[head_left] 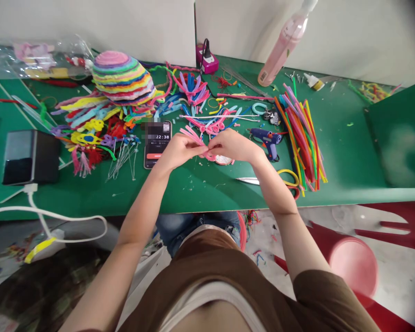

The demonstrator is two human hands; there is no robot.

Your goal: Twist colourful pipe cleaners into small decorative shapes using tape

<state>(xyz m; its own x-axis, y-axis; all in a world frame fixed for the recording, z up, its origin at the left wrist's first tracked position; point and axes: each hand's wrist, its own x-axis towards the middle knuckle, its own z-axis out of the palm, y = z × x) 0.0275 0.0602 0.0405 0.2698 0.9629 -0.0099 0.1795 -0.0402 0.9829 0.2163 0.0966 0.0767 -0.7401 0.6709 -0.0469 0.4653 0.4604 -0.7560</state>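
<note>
My left hand (178,150) and my right hand (233,145) meet above the green table (200,189), fingertips pinching the same pink pipe cleaner piece (193,136). Its fuzzy pink ends stick up and to the left between the hands. Just under my right hand lies a small round object (224,160). A phone (157,143) showing 22:38 lies right beside my left hand. A blue glue gun (268,138) rests to the right of my right hand.
Scissors with yellow handles (283,177) lie near the table's front edge. A bundle of coloured pipe cleaners (302,138) lies at right, a striped dome of coiled ones (121,76) at back left. A pink bottle (285,41) leans at the back. A dark box (29,157) sits at left.
</note>
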